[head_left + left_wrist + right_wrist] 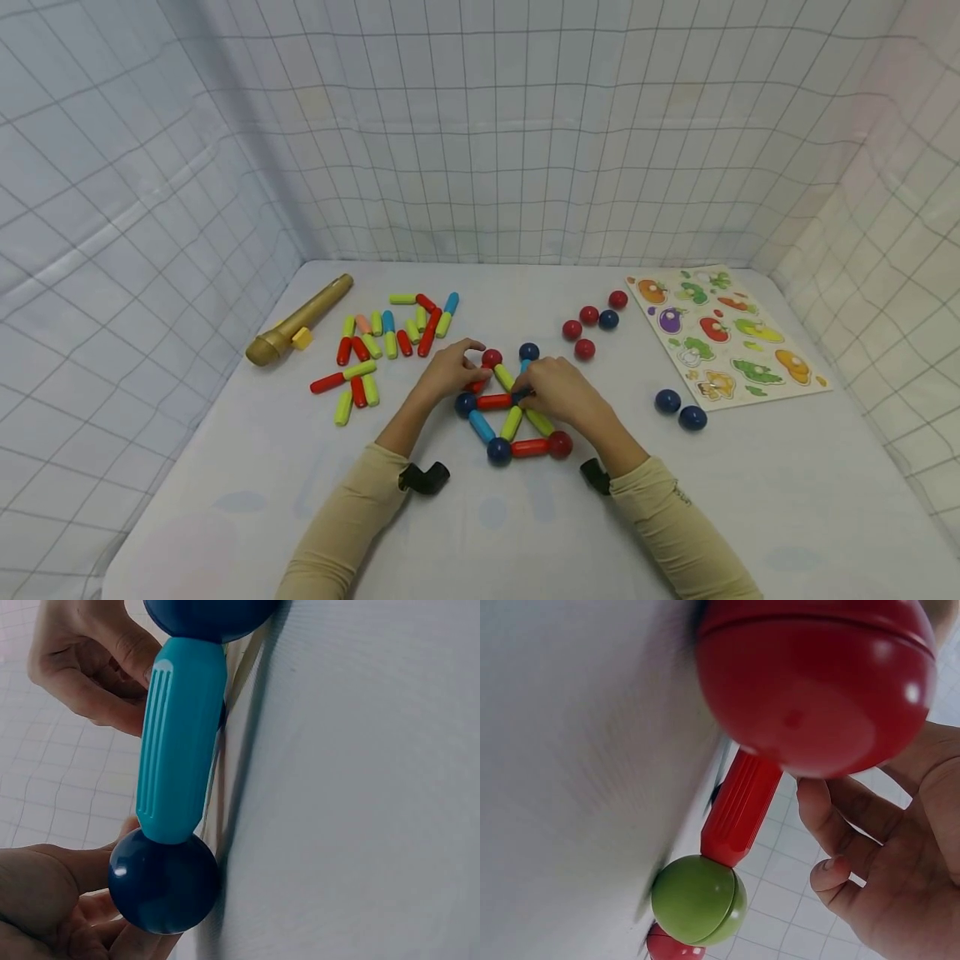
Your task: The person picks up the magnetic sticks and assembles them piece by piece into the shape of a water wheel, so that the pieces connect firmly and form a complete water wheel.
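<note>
Red, blue and yellow-green sticks join glossy balls into a frame (512,423) of triangles on the white table (480,550); 1 blue stick (182,742) shows lengthwise grooves. The right hand (558,390) pinches the dark blue middle ball (518,398). The left hand (447,372) curves by a red ball (492,358); I cannot tell whether it grips. Rightward sit 7 loose balls (585,349) and a thin board (660,354) bearing vegetable shapes (715,329).

The white table (765,517) bears a gold microphone (307,317) near its far left corner, loose rods (358,392) beside it, a ball-and-rod figure (512,423) mid-table, and loose balls (585,349) and a vegetable picture board (729,352) toward the right edge.
</note>
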The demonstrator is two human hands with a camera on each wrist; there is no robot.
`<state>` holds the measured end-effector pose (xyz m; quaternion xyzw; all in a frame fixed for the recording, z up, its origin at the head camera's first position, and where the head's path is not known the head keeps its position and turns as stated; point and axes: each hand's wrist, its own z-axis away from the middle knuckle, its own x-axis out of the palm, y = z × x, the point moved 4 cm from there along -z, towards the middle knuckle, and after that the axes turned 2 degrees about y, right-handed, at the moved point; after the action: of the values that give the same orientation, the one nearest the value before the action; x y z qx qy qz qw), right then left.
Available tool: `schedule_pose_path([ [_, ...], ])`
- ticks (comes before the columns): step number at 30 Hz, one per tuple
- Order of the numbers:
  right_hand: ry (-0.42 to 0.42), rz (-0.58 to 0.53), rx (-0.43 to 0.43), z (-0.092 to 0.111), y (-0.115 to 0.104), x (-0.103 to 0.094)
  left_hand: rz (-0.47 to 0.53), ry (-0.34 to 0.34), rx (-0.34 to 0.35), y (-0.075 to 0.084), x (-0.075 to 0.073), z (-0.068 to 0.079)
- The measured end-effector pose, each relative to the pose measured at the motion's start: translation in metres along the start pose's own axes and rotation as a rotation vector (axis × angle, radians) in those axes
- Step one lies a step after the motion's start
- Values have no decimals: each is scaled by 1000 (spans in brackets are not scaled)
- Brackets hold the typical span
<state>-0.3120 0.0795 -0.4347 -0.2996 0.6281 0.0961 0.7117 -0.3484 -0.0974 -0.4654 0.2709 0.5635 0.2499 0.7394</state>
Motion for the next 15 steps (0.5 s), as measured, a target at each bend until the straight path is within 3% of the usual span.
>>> schedule_pose_path([
  [15,6,51,17,2,-3,4,-169,-87,37,4,-9,10],
])
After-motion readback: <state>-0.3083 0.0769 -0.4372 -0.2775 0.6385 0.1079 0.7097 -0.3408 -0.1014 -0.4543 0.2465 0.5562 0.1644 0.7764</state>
